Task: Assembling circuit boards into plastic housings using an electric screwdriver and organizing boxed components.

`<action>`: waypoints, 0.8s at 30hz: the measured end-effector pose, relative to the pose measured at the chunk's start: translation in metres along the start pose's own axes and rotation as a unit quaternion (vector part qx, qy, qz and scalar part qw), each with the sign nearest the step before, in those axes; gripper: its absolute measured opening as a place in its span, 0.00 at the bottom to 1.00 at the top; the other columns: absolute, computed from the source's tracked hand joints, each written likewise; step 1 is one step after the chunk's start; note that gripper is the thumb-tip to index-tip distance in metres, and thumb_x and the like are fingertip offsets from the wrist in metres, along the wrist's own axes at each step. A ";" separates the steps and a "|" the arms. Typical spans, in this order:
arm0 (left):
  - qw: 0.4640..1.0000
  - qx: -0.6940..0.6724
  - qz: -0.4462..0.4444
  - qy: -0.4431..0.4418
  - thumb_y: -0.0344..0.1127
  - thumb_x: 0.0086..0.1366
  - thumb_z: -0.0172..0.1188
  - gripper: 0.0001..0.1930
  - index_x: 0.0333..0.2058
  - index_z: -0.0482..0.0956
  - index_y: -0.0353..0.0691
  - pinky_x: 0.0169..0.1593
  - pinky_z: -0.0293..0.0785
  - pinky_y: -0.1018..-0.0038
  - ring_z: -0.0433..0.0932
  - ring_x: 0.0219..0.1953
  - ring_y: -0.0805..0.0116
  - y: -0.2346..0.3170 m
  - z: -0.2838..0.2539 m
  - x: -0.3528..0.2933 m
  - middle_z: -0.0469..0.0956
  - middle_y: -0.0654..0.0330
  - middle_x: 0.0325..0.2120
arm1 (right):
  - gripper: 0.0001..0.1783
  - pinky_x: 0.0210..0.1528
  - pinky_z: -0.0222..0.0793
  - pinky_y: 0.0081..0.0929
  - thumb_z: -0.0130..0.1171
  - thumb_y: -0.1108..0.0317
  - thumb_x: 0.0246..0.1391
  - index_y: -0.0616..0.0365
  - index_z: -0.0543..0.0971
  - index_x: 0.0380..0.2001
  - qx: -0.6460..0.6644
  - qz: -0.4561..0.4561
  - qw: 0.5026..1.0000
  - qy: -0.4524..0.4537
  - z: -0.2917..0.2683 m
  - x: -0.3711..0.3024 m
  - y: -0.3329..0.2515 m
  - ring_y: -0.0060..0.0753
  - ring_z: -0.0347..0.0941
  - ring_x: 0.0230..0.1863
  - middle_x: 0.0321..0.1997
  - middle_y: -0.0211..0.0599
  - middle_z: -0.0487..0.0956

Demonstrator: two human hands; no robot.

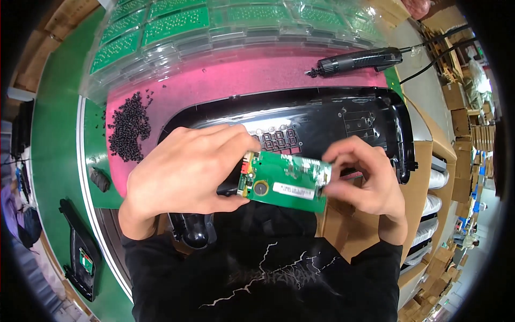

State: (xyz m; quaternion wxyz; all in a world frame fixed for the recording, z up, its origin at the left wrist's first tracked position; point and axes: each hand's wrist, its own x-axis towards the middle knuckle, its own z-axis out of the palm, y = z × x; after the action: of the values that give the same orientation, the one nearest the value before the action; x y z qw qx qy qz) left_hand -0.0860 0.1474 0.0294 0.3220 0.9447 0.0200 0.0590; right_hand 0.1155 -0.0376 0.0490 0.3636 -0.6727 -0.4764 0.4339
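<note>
A green circuit board [287, 180] with a coin cell, a white label and connectors is held up in front of my chest. My left hand [188, 169] grips its left end between thumb and fingers. At the board's right end, the fingers of my right hand [370, 180] are bent, thumb and fingertips at a silvery part on the edge; motion blur hides exactly what they pinch. Beneath lies a long black plastic housing [322, 102], inner side up, with digit-shaped cut-outs [279, 140] partly hidden behind the board.
A heap of small black screws [129, 129] lies on the pink mat [230, 70]. A black electric screwdriver [359, 61] rests at the far right. Clear trays of green boards [177, 27] stand behind. Another black part [83, 257] lies at left; a cardboard box [343, 231] stands at right.
</note>
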 end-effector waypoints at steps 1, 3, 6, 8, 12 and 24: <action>1.000 0.012 -0.015 -0.018 0.38 0.37 0.69 0.27 0.39 0.71 0.38 0.32 0.72 0.69 0.76 0.34 0.58 -0.002 -0.002 -0.001 0.74 0.58 0.31 | 0.15 0.28 0.66 0.17 0.64 0.72 0.41 0.64 0.73 0.33 0.000 0.001 1.000 -0.001 0.000 0.002 0.004 0.23 0.74 0.23 0.21 0.36 0.76; 0.999 0.020 -0.036 -0.020 0.38 0.37 0.69 0.27 0.38 0.71 0.38 0.32 0.72 0.69 0.76 0.34 0.58 -0.004 -0.003 0.000 0.74 0.58 0.32 | 0.26 0.34 0.68 0.21 0.71 0.69 0.32 0.62 0.72 0.38 -0.061 -0.081 0.995 0.020 0.000 0.010 0.017 0.27 0.74 0.31 0.31 0.37 0.76; 0.994 0.035 -0.092 -0.041 0.39 0.38 0.69 0.28 0.40 0.69 0.39 0.31 0.71 0.67 0.76 0.33 0.56 -0.006 -0.003 0.001 0.74 0.56 0.31 | 0.30 0.39 0.68 0.25 0.71 0.67 0.30 0.60 0.72 0.40 -0.156 -0.127 0.979 0.018 -0.004 0.025 0.028 0.33 0.73 0.36 0.38 0.38 0.75; 0.989 0.054 -0.138 -0.026 0.40 0.40 0.69 0.30 0.42 0.67 0.39 0.31 0.71 0.66 0.76 0.32 0.54 -0.009 0.002 0.002 0.75 0.54 0.29 | 0.30 0.46 0.65 0.29 0.70 0.68 0.30 0.60 0.71 0.41 -0.164 -0.168 0.971 0.042 -0.004 0.036 0.035 0.40 0.70 0.43 0.43 0.40 0.73; 0.973 0.075 -0.198 -0.090 0.41 0.42 0.70 0.31 0.43 0.64 0.40 0.32 0.71 0.63 0.76 0.33 0.51 -0.008 0.002 0.009 0.76 0.51 0.30 | 0.29 0.52 0.61 0.34 0.68 0.70 0.29 0.59 0.71 0.41 -0.192 -0.191 0.961 0.055 0.003 0.046 0.045 0.44 0.65 0.49 0.47 0.40 0.70; 0.984 0.075 -0.157 -0.045 0.42 0.41 0.70 0.31 0.41 0.65 0.39 0.33 0.71 0.63 0.75 0.35 0.51 -0.014 0.010 0.010 0.75 0.52 0.33 | 0.30 0.54 0.60 0.34 0.67 0.74 0.27 0.59 0.72 0.41 -0.215 -0.165 0.960 0.064 0.006 0.049 0.048 0.43 0.64 0.50 0.47 0.40 0.70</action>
State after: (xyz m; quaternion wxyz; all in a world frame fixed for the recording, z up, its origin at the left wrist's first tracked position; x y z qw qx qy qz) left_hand -0.0746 0.1529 0.0143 0.2557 0.9532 0.1576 -0.0360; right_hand 0.1336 -0.0039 -0.0079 0.3069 -0.6734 -0.6388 0.2107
